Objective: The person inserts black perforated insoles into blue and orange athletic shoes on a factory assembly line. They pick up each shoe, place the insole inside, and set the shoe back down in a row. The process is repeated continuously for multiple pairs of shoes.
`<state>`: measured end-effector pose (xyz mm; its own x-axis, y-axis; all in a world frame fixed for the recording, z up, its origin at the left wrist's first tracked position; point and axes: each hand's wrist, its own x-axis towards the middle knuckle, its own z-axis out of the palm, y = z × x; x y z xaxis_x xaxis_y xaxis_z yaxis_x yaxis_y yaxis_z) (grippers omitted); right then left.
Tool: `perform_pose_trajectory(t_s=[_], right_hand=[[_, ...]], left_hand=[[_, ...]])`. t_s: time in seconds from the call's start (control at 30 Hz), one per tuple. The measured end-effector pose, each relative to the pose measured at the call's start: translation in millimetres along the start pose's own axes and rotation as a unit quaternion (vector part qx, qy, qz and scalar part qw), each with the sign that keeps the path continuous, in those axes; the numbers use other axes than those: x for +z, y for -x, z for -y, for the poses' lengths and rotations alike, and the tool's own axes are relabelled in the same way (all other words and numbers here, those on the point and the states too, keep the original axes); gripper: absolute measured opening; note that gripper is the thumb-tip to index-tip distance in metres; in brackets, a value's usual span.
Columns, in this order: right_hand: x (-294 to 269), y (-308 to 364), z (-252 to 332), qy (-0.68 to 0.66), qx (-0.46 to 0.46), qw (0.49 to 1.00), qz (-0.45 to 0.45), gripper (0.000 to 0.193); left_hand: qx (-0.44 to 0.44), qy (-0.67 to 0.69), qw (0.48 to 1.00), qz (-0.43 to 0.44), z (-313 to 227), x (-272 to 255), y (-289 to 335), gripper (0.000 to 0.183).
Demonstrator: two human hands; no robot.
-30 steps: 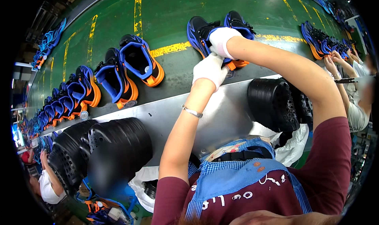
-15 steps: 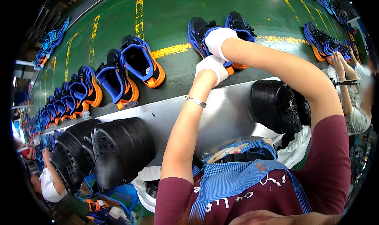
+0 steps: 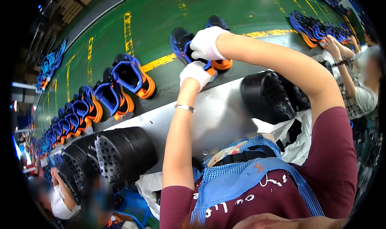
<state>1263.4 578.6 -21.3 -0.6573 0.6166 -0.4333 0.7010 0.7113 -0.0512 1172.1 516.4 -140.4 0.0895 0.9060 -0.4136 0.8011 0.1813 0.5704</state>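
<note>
Two black, blue and orange sneakers stand on the green surface in front of me, toes pointing away. At the left sneaker point(image 3: 179, 36), my right hand point(image 3: 206, 43), in a white glove, is closed with its fingers curled at the shoe's opening. My left hand point(image 3: 194, 73), also gloved, wraps the heel of that same shoe and hides most of it. The right sneaker point(image 3: 222, 64) is partly covered by my right hand and forearm. What the fingertips grip inside the opening is hidden.
A row of matching sneakers point(image 3: 130, 77) stretches left; more sneakers point(image 3: 307, 30) stand right. Black perforated containers point(image 3: 126, 154) sit near left, another point(image 3: 267, 98) near right, along a metal ledge point(image 3: 213, 120). A co-worker point(image 3: 364, 82) is at the right, others at the left.
The whole view has shifted, so the sneakers and hands appear further left. Both hands stay at the left sneaker; more of the right glove's fingers now shows.
</note>
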Motion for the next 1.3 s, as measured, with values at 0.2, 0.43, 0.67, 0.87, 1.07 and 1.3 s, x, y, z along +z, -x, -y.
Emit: perform_pose_trajectory(t_s=[0.2,0.43,0.67,0.87,1.07,1.3], right_hand=[[-15,164,-49,-0.041,0.019,0.966,-0.254,0.027],[64,349,-138,-0.099,0.21,0.871,-0.433,0.024],[149,384,-142,-0.113,0.409,0.858,-0.289,0.038],[196,395,-159,-0.18,0.381,0.836,-0.352,0.034],[201,389,-168,-0.157,0.371,0.837,-0.371,0.039],[198,399,-163,-0.235,0.378,0.81,-0.382,0.032]], left_hand=[[0.005,0.009,0.998,-0.059,18,17,-1,0.039],[0.01,-0.088,0.988,-0.128,-2,-10,22,0.039],[0.096,-0.113,0.939,-0.31,37,18,46,0.058],[0.099,-0.014,0.913,-0.396,31,49,84,0.054],[0.114,0.003,0.903,-0.414,12,60,99,0.049],[0.13,0.006,0.899,-0.418,6,63,98,0.044]])
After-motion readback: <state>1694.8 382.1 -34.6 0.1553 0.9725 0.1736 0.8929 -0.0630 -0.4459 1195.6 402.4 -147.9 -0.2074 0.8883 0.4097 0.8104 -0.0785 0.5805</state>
